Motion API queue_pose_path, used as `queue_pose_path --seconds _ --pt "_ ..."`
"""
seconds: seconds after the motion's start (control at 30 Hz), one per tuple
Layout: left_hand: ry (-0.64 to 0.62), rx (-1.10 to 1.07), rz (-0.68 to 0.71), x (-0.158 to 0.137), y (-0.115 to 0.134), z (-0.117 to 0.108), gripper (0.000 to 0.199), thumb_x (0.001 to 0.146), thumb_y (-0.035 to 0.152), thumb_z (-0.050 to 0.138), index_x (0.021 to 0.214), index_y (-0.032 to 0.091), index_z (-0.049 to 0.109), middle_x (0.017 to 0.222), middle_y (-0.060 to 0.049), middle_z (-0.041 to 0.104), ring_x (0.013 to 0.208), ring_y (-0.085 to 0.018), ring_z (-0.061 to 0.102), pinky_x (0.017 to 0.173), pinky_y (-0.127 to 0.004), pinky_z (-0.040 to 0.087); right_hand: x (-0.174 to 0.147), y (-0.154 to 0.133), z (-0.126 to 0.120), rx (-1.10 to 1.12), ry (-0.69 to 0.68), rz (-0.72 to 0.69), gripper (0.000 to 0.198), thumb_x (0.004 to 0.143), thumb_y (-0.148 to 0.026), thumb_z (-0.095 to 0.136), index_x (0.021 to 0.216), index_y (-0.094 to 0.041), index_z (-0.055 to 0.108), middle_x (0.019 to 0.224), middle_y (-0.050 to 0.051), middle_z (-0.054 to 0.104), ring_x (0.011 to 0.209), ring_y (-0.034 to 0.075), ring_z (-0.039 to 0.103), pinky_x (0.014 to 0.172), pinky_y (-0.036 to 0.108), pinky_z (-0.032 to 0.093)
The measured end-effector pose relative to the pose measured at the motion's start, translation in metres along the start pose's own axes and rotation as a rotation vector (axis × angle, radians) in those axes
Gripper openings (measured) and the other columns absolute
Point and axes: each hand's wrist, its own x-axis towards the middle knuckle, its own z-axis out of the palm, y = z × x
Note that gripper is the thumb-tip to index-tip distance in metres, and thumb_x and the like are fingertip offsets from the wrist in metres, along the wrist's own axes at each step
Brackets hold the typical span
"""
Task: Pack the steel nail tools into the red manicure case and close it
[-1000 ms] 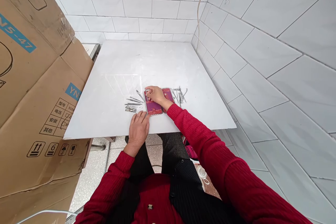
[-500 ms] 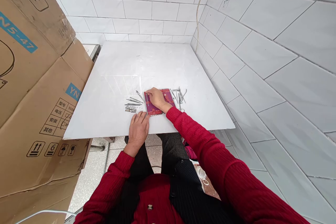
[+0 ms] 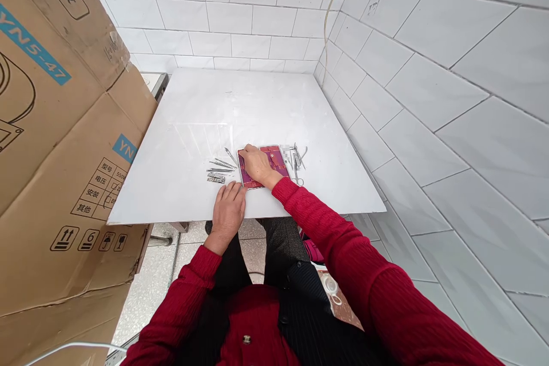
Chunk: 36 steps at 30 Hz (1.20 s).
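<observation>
An unfolded purple and red manicure case (image 3: 274, 157) lies near the front edge of the white table. My right hand (image 3: 257, 166) reaches over its left half, fingers bent together at the upper left part; what they pinch is hidden under the hand. Beside the case's lower left corner, my left hand (image 3: 229, 206) rests on the table edge, fingers stretched forward and fingertips by the corner. Left of the case are nail clippers (image 3: 215, 178) and several thin metal tools (image 3: 223, 163). To its right lie small scissors (image 3: 297, 174) among other metal tools.
A big cardboard box (image 3: 81, 143) stands against the table's left side. Tiled walls (image 3: 429, 97) close in the back and right. A thin cable (image 3: 328, 17) hangs in the corner. The white table (image 3: 257, 97) ends just ahead of my lap.
The whole view has shifted slightly. My right hand stays over the left half of the case, its fingers only slightly moved. My left hand keeps its place by the corner.
</observation>
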Motion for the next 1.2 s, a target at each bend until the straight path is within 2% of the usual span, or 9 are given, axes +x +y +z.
queue_pose_path --seconds 0.2,0.3,0.4,0.7,0.83,0.9,1.03,1.13,1.2 --pt "0.005 -0.014 -0.001 0.000 0.001 -0.001 0.039 0.103 0.017 0.043 0.133 0.019 0.067 0.140 -0.014 0.068 0.139 -0.029 0.056 0.120 -0.051 0.040 0.010 -0.020 -0.010 0.012 0.012 -0.034 0.031 0.105 -0.013 0.043 0.109 -0.017 0.074 0.118 0.012 0.067 0.102 0.023 0.062 0.073 0.029 0.043" --pt "0.007 -0.007 -0.004 0.000 0.001 -0.001 0.039 0.103 0.017 0.043 0.133 0.019 0.068 0.139 -0.013 0.068 0.138 -0.029 0.058 0.120 -0.051 0.040 0.023 -0.039 -0.012 0.048 -0.046 -0.101 0.033 0.106 -0.018 0.043 0.103 -0.017 0.076 0.113 0.011 0.072 0.092 0.022 0.066 0.070 0.030 0.043" --pt "0.011 -0.005 0.005 0.000 0.001 -0.001 0.039 0.102 0.016 0.044 0.133 0.019 0.068 0.140 -0.012 0.069 0.136 -0.029 0.059 0.119 -0.050 0.041 0.034 -0.054 -0.011 0.022 -0.109 -0.121 0.032 0.102 -0.014 0.046 0.099 -0.016 0.078 0.109 0.013 0.075 0.092 0.024 0.069 0.069 0.030 0.044" --pt "0.028 -0.016 -0.001 -0.001 -0.001 0.004 0.040 0.102 0.015 0.044 0.133 0.019 0.068 0.140 -0.012 0.069 0.136 -0.029 0.059 0.118 -0.052 0.043 0.049 -0.067 -0.003 -0.062 -0.144 -0.158 0.028 0.092 -0.005 0.056 0.108 -0.011 0.078 0.112 0.021 0.077 0.103 0.030 0.074 0.080 0.033 0.054" --pt "0.017 -0.006 0.002 -0.002 -0.001 0.003 0.040 0.102 0.015 0.043 0.133 0.019 0.069 0.141 -0.014 0.068 0.137 -0.030 0.059 0.119 -0.052 0.043 0.054 -0.075 -0.005 -0.087 -0.208 -0.167 0.025 0.089 -0.003 0.061 0.106 -0.010 0.078 0.109 0.022 0.078 0.102 0.031 0.075 0.081 0.034 0.055" --pt "0.013 -0.009 -0.001 -0.002 -0.001 0.003 0.041 0.102 0.015 0.043 0.133 0.019 0.068 0.141 -0.013 0.068 0.137 -0.030 0.059 0.119 -0.052 0.043 0.054 -0.076 -0.005 -0.071 -0.188 -0.185 0.022 0.089 -0.006 0.063 0.104 -0.010 0.078 0.110 0.022 0.078 0.103 0.032 0.075 0.082 0.035 0.055" --pt "0.010 -0.021 -0.002 -0.002 0.000 0.002 0.040 0.102 0.016 0.044 0.133 0.019 0.068 0.141 -0.013 0.068 0.137 -0.029 0.058 0.119 -0.052 0.042 0.050 -0.061 -0.005 0.147 -0.053 -0.082 0.014 0.091 -0.014 0.062 0.096 -0.014 0.075 0.102 0.015 0.079 0.097 0.028 0.075 0.080 0.034 0.055" --pt "0.008 -0.014 -0.003 -0.001 0.001 0.000 0.038 0.103 0.017 0.044 0.132 0.018 0.068 0.140 -0.014 0.069 0.137 -0.029 0.058 0.120 -0.051 0.041 0.046 -0.039 -0.006 0.514 -0.011 0.079 0.009 0.087 -0.015 0.064 0.081 -0.018 0.069 0.075 0.004 0.074 0.077 0.020 0.071 0.069 0.026 0.052" --pt "0.003 -0.010 -0.004 -0.001 0.001 0.000 0.038 0.103 0.017 0.043 0.131 0.017 0.068 0.139 -0.014 0.069 0.137 -0.029 0.058 0.120 -0.050 0.041 0.043 -0.023 -0.005 0.815 -0.030 0.196 0.014 0.085 -0.013 0.062 0.072 -0.019 0.063 0.058 -0.001 0.064 0.058 0.013 0.062 0.057 0.021 0.046"
